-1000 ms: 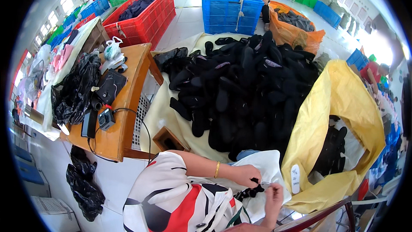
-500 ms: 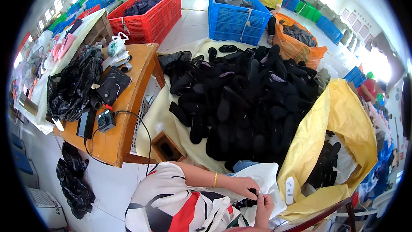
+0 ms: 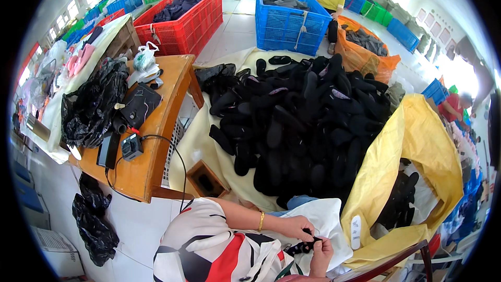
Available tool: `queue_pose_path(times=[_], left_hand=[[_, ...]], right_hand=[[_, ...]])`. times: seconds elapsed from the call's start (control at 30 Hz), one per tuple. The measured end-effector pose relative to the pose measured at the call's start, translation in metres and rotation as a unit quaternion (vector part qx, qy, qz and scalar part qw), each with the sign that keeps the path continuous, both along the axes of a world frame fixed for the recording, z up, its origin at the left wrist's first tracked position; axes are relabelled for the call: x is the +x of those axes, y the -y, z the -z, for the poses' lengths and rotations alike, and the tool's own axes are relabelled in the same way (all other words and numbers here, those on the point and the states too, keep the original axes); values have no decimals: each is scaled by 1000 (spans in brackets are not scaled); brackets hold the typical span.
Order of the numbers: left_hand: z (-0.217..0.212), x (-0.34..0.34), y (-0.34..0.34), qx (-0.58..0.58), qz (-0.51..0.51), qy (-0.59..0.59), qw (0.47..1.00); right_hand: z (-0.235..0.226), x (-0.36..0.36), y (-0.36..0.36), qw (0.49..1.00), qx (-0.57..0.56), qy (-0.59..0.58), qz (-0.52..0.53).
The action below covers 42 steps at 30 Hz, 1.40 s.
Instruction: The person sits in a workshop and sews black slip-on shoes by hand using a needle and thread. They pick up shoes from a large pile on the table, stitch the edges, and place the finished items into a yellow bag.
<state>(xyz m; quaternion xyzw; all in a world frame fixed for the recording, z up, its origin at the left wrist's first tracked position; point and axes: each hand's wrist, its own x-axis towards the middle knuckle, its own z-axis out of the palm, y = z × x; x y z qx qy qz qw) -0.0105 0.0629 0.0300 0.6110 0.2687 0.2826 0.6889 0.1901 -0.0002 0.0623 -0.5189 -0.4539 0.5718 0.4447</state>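
Observation:
Over my lap, my left hand (image 3: 296,226), with a gold bracelet at its wrist, pinches the edge of a black cloth shoe (image 3: 299,248). Just below and to the right, my right hand (image 3: 322,253) has its fingers closed on the same dark piece. Much of the shoe is hidden by my hands, and pale specks show on it. A white cloth (image 3: 326,214) lies under and beyond my hands. Right in front spreads a large heap of black cloth shoes (image 3: 297,125), some with patterned insoles.
An open yellow sack (image 3: 373,177) with black shoes inside stands at my right. To the left is a wooden table (image 3: 141,172) with black bags and a corded device. A small wooden box (image 3: 206,178) sits between. Red (image 3: 182,26) and blue crates (image 3: 289,23) stand beyond; a person sits nearby.
My hands stay together on the black shoe, with the fingers shifting slightly along its edge. The whole view has moved a little; the heap looks unchanged.

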Motion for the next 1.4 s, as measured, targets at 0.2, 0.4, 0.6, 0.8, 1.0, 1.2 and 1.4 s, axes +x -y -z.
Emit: queue_pose_path(times=[0.2, 0.4, 0.6, 0.8, 1.0, 1.2, 1.4], left_hand=[[0, 9, 0, -42, 48, 7, 998], [-1, -58, -61, 77, -58, -124, 988], [-89, -359, -133, 274, -386, -389, 790], [-381, -535, -18, 326, -869, 98, 358], [-464, -534, 102, 291, -899, 4, 327], [-476, -530, 142, 264, -936, 153, 175], [-461, -594, 164, 179, -947, -202, 173]], right_hand=[[3, 18, 2, 996, -68, -47, -40], [0, 37, -9, 998, -40, 20, 41], [21, 81, -5, 997, -45, -9, 67], [58, 108, -26, 972, 85, 212, -49], [59, 108, -64, 787, 361, 472, -164], [40, 93, -78, 782, 374, 458, -196], [47, 92, -80, 785, 371, 453, -203]])
